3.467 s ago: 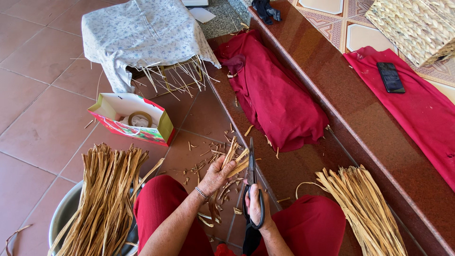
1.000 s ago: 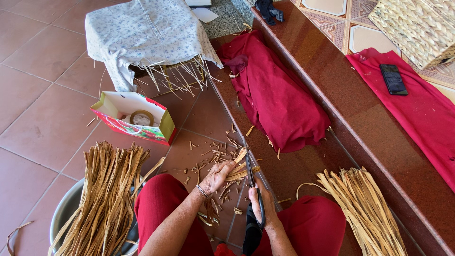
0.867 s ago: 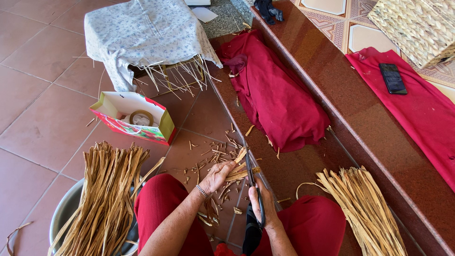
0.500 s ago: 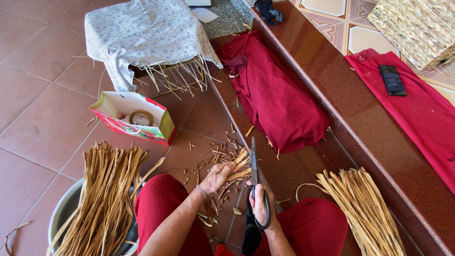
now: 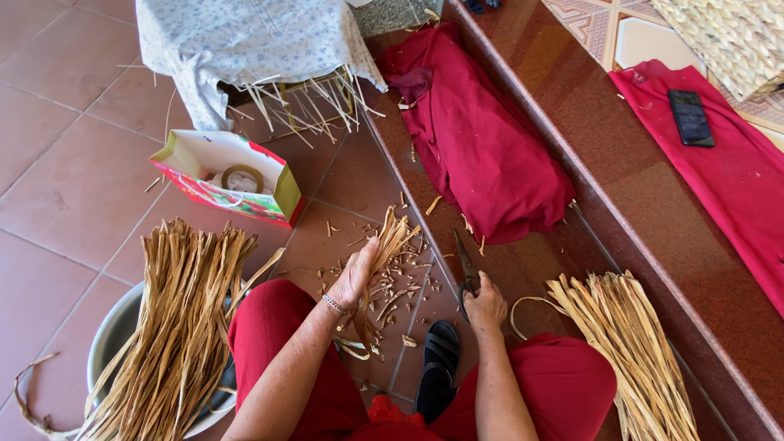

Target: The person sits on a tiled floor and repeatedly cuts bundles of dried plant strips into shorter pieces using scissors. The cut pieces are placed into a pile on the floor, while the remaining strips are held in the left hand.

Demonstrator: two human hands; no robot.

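gift bag (image 5: pixel 214 173), maroon cloth (image 5: pixel 482 143) – perhaps bundled, phone (image 5: pixel 691 117)

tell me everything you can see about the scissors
The scissors are dark, metal-looking, with long narrow blades and dark handle loops. The right hand grips the handles, hiding most of them. The blades look nearly closed and point up and away from the person, above the tiled floor, to the right of the scattered straw clippings. They touch nothing but the hand.
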